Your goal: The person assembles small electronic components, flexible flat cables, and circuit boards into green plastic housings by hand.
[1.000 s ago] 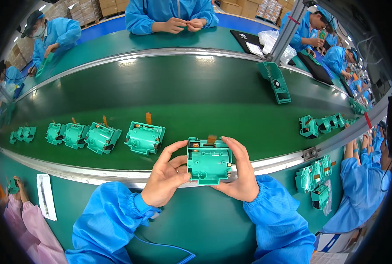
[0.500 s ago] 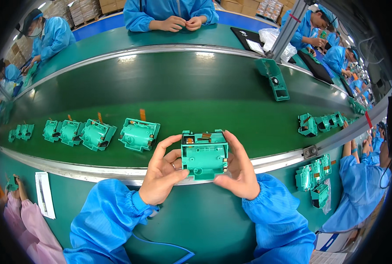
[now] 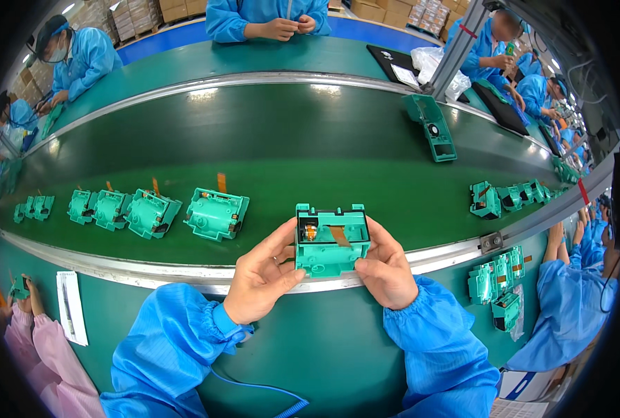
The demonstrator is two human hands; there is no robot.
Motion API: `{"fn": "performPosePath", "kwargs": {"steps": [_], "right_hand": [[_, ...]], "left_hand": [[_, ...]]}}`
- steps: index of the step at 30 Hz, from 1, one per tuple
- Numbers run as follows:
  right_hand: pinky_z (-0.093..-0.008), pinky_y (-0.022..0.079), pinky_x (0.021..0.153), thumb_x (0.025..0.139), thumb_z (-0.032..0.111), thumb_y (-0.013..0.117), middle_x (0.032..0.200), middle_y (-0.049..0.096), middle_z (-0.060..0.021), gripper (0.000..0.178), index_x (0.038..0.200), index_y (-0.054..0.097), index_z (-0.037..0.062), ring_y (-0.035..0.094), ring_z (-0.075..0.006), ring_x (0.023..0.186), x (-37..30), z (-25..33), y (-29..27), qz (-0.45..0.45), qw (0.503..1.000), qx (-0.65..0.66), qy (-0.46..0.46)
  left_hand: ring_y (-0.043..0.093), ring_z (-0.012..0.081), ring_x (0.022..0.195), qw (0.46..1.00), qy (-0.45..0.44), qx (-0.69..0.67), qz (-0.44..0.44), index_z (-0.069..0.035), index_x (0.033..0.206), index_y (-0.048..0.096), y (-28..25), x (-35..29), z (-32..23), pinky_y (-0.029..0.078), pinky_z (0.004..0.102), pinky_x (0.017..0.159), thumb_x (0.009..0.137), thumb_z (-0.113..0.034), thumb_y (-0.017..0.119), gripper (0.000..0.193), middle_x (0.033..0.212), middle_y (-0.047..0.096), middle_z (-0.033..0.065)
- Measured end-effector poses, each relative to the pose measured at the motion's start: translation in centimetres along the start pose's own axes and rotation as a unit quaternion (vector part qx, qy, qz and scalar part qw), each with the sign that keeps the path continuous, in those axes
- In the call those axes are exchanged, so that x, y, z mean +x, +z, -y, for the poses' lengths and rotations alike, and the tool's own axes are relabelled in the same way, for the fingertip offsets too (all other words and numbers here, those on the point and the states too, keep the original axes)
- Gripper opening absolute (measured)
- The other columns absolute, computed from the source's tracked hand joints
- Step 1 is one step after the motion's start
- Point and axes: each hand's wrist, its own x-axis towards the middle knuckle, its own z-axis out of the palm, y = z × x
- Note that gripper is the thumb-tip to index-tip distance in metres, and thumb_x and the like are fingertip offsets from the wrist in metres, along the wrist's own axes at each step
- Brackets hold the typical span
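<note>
Head view: your bare left hand (image 3: 260, 280) and bare right hand (image 3: 389, 274) grasp the hollow green plastic housing (image 3: 332, 259) by its sides, just below frame centre; flat orange ribbon cable (image 3: 340, 236) on it. Similar green plastic housings (image 3: 151, 212) sit at frame left.

No readable text, labels, numbers, signs

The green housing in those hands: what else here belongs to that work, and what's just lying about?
Part of the work:
- green housing, held by left hand and right hand
- its orange ribbon
- likely, similar green housings in rows

Apparently just lying about:
- white sheet, left
- white plastic bag, far side
</note>
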Motion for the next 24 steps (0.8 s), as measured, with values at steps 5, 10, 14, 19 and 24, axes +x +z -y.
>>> {"fn": "performPosePath", "kwargs": {"steps": [5, 10, 14, 19, 24], "right_hand": [[-0.0346, 0.04, 0.089, 0.073, -0.009, 0.056, 0.117, 0.049, -0.0145, 0.064, 0.131, 0.031, 0.005, 0.049, -0.0247, 0.107, 0.2, -0.3, -0.4, 0.033, 0.999, -0.023, -0.026], [-0.0324, 0.042, 0.086, 0.076, -0.005, 0.058, 0.101, 0.057, -0.0112, 0.05, 0.122, 0.039, 0.0008, 0.055, -0.0191, 0.095, 0.0, -0.2, -0.7, 0.044, 0.999, -0.017, -0.003], [-0.0299, 0.043, 0.082, 0.078, -0.003, 0.057, 0.091, 0.061, -0.0081, 0.031, 0.107, 0.047, -0.0018, 0.057, -0.0145, 0.086, -0.2, 0.0, -0.1, 0.02, 0.999, 0.001, 0.027], [-0.0281, 0.041, 0.083, 0.079, -0.004, 0.055, 0.094, 0.06, -0.0078, 0.026, 0.104, 0.048, -0.0007, 0.055, -0.0128, 0.089, -0.9, 0.1, 1.3, 0.034, 0.993, -0.107, 0.02], [-0.0279, 0.037, 0.087, 0.08, -0.004, 0.052, 0.104, 0.056, -0.0093, 0.036, 0.114, 0.041, -0.0006, 0.05, -0.0127, 0.098, -0.9, -0.4, 1.7, 0.016, 0.992, -0.119, -0.035]], "left_hand": [[0.041, 0.0216, 0.113, 0.999, 0.03, 0.04, -0.005, -0.003, 0.135, 0.021, -0.3, 0.3, 0.4, 0.035, 0.0353, 0.094, 0.078, 0.01, 0.051, 0.065, 0.13, 0.037, 0.0145], [0.042, 0.0219, 0.114, 0.989, -0.106, -0.093, -0.046, -0.003, 0.136, 0.016, 0.3, 0.4, -1.1, 0.037, 0.0346, 0.093, 0.082, 0.005, 0.048, 0.063, 0.129, 0.037, 0.0154], [0.042, 0.0224, 0.114, 0.965, -0.173, -0.187, -0.065, -0.004, 0.137, 0.012, 0.2, 0.5, -1.0, 0.038, 0.0346, 0.091, 0.08, 0.003, 0.051, 0.069, 0.13, 0.035, 0.0171], [0.04, 0.0235, 0.115, 0.998, -0.05, 0.006, -0.022, -0.001, 0.135, 0.013, 0.6, 0.2, 0.0, 0.037, 0.0358, 0.093, 0.071, -0.002, 0.066, 0.083, 0.13, 0.032, 0.0167], [0.033, 0.0239, 0.12, 0.961, 0.013, 0.272, -0.05, -0.001, 0.133, 0.015, 0.6, -0.3, -0.1, 0.032, 0.0379, 0.097, 0.057, -0.003, 0.075, 0.098, 0.129, 0.029, 0.0135]]}}
